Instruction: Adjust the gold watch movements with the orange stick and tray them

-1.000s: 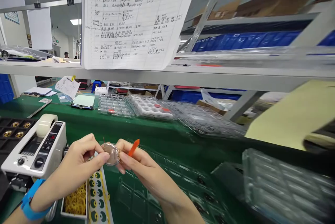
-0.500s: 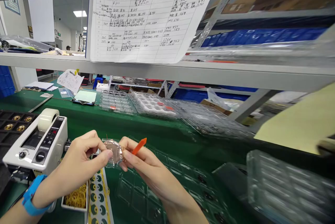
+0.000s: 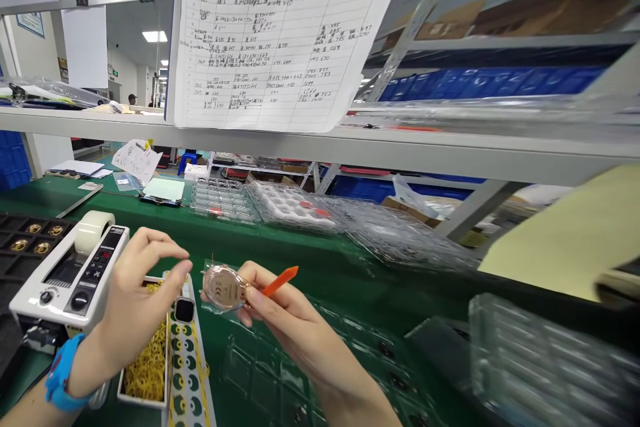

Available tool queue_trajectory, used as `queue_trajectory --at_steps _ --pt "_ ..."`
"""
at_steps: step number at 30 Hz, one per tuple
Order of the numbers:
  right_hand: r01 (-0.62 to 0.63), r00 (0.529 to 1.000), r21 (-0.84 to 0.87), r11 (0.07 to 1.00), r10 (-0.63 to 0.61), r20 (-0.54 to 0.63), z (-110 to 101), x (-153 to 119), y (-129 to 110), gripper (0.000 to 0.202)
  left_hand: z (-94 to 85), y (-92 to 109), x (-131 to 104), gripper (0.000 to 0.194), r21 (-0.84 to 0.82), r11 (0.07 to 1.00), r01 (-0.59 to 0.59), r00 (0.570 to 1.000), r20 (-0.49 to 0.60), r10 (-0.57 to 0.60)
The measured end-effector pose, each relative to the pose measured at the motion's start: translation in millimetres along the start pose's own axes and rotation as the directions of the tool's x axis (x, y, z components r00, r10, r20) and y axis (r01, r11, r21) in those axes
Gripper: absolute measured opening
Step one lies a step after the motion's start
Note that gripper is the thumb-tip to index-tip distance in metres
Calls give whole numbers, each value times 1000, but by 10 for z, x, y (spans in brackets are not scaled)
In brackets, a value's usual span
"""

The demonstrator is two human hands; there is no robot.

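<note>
My right hand (image 3: 285, 314) grips a round rose-gold watch case (image 3: 223, 288) by its edge, with the marked back facing me. Clear film sticks out around the case. An orange pointed stick (image 3: 281, 281) also juts from between the fingers of this hand. To the left of the case, my left hand (image 3: 145, 287) is apart from it, thumb and forefinger spread with nothing between them. Below the left hand lie a white box of yellow rings (image 3: 147, 364) and a sheet of stickers (image 3: 186, 374) with a small square dark-faced piece (image 3: 185, 310) on it.
A white tape dispenser (image 3: 75, 274) stands at left beside a black tray (image 3: 30, 267) of gold parts. Clear plastic trays lie on the green table (image 3: 225, 240), with more stacked (image 3: 545, 354) at right. A shelf (image 3: 300, 144) with a handwritten sheet (image 3: 280, 40) crosses above.
My left hand has let go of the film-wrapped watch case and moved left, its fingers parting. The right hand still holds the case, whose back now shows more fully.
</note>
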State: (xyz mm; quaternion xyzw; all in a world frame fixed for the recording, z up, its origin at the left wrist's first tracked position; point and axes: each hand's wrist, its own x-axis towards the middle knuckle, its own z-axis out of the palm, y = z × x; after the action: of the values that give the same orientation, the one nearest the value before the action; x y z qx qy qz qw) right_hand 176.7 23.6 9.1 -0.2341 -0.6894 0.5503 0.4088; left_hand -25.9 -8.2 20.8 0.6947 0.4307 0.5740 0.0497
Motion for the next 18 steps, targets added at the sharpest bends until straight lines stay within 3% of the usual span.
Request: queue_trajectory --at_steps 3,7,12,18 --pt "-9 999 46 999 7 44 62 -8 9 42 46 28 -51 11 -162 987 -9 992 122 29" --pt "-15 998 68 998 11 55 146 6 61 42 124 -11 -76 23 -252 966 52 960 280 21" --pt "-110 994 228 967 109 18 231 62 163 42 93 -48 -36 27 -168 984 53 937 350 9" --pt "-248 969 446 860 230 96 507 10 320 40 -110 10 -233 44 -279 941 189 909 413 -60"
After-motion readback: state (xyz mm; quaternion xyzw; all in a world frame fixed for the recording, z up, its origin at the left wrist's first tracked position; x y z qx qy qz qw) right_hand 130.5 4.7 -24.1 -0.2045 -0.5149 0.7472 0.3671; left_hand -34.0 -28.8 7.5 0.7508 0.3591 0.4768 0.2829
